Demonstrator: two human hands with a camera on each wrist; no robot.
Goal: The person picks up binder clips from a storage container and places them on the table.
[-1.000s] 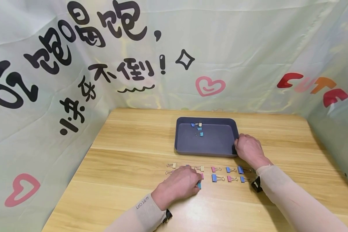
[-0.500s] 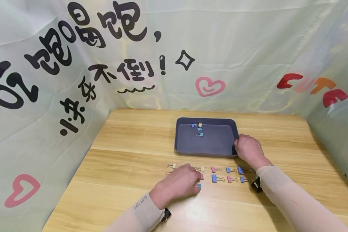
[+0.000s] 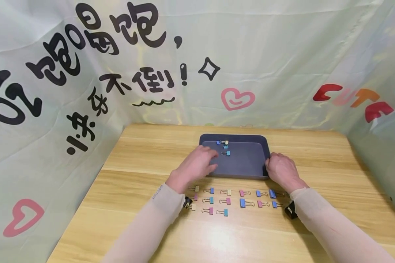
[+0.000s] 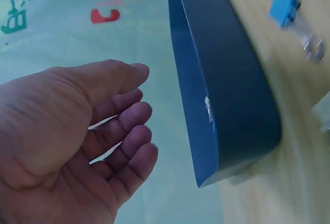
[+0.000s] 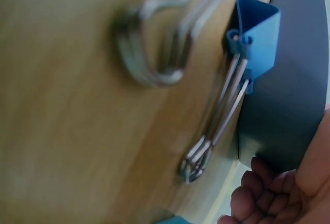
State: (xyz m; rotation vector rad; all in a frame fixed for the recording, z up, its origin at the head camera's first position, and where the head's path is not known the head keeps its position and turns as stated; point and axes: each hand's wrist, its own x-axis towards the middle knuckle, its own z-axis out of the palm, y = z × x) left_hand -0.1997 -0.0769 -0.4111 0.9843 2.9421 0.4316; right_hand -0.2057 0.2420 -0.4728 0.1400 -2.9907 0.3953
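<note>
My left hand (image 3: 197,164) hovers at the left side of a dark rectangular tray (image 3: 241,162). In the left wrist view its fingers (image 4: 131,126) are loosely bent with nothing in them, apart from the tray wall. My right hand (image 3: 283,170) holds the tray's right edge, with curled fingers (image 5: 252,190) at the tray's corner in the right wrist view. Inside the tray, near its back left, lie several small binder clips, among them a teal binder clip (image 3: 227,153). Rows of blue, pink, teal and cream binder clips, including a large blue binder clip (image 3: 243,202), lie before it.
A wooden table (image 3: 135,208) carries everything. Behind and beside it hangs a pale printed cloth (image 3: 276,65). The left forearm covers part of the leftmost clips, such as a cream binder clip (image 3: 193,207).
My left hand has left the front clips and moved up to the tray's left edge, uncovering blue, teal and pink clips. The right hand has stayed on the tray.
</note>
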